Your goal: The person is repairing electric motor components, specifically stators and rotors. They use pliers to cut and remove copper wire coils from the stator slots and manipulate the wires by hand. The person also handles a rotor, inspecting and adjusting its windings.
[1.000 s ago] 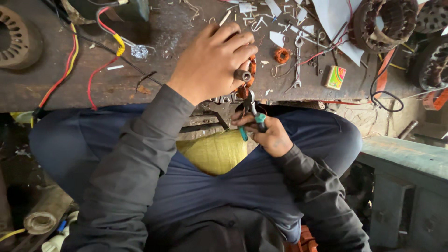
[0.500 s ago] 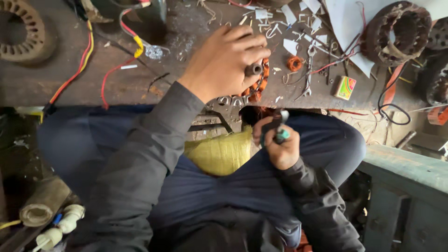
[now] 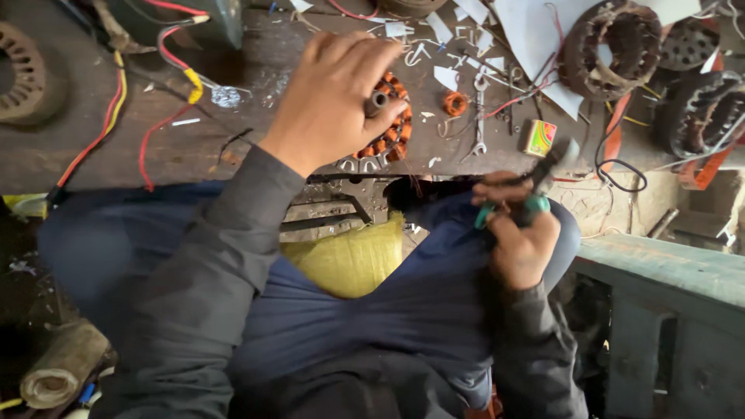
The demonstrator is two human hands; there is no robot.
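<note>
My left hand lies over a round stator with orange copper coils at the near edge of the dark workbench, fingers wrapped around its central metal shaft. My right hand is pulled back over my right knee and grips pliers with teal handles, the jaws pointing up toward the bench. A yellow woven sack sits between my legs.
On the bench lie a small orange wire coil, a spanner, paper scraps, red and yellow wires and a small coloured box. Larger wound stators stand at the right, another at far left. A grey-green ledge is at right.
My right hand with the pliers moved away from the stator, rightward and back toward my knee. The left hand stayed on the stator.
</note>
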